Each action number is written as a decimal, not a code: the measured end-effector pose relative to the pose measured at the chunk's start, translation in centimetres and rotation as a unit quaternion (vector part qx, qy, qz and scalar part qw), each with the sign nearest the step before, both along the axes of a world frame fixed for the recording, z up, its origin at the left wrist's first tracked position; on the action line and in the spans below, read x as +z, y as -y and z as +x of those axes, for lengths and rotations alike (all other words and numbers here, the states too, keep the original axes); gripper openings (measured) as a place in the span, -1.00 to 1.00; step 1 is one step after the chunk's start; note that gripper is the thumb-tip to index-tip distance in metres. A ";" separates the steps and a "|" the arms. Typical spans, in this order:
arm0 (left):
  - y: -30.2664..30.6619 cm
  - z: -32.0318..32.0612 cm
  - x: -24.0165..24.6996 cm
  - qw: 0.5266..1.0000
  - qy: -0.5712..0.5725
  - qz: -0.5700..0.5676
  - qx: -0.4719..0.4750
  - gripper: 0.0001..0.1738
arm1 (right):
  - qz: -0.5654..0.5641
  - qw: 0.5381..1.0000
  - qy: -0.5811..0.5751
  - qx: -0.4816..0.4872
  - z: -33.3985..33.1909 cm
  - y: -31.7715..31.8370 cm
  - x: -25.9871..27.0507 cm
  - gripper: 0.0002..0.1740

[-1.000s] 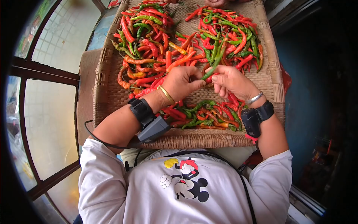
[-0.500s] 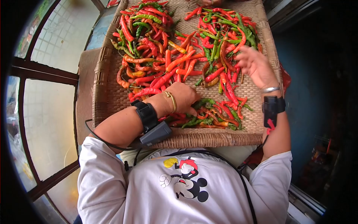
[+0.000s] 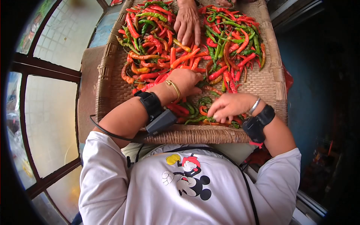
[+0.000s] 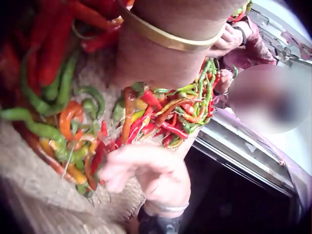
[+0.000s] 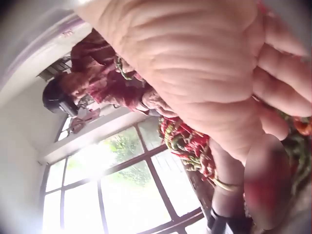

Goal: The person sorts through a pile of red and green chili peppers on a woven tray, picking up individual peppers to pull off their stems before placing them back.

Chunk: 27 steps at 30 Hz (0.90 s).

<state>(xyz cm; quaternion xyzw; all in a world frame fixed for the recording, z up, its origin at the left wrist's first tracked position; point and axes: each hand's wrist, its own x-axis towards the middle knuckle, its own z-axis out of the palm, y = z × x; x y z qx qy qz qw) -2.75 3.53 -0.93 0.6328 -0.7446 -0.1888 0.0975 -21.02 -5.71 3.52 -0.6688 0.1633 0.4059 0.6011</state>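
In the head view my left hand (image 3: 183,80) is above the gap between the left chili pile (image 3: 150,41) and the small front pile of chilies (image 3: 195,110). Its fingers curl downward with the tips hidden, so I cannot tell whether they pinch a chili. My right hand (image 3: 232,107) reaches over the right part of the front pile, fingertips right at the chilies. The left wrist view shows this right hand (image 4: 151,173) with loosely bent fingers and nothing gripped. Its palm (image 5: 195,58) fills much of the right wrist view.
A woven tray (image 3: 266,112) carries the chilies, with another red and green pile (image 3: 236,33) at its far right. Another person's hand (image 3: 187,22) reaches in from the far edge between the piles. A framed window (image 3: 52,112) stands at the left.
Both hands held a green chili, which has left them. My right hand swung toward the right pile, then back to the front pile. The left dipped, then rose slightly. Another person's hand reached in.
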 end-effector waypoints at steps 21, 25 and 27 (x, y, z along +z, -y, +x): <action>-6.6 0.4 2.3 0.951 0.075 0.189 -0.235 -0.76 | -0.208 0.941 0.206 0.172 -0.6 -1.9 -1.8 -0.78; -4.7 -0.3 3.1 0.943 0.177 0.179 -0.218 -0.72 | -0.337 0.899 0.212 0.183 -0.7 -2.0 -0.9 -0.80; -4.0 -0.4 2.8 0.942 0.205 0.139 -0.226 -0.71 | -0.367 0.890 0.229 0.145 -0.8 -1.7 -1.4 -0.80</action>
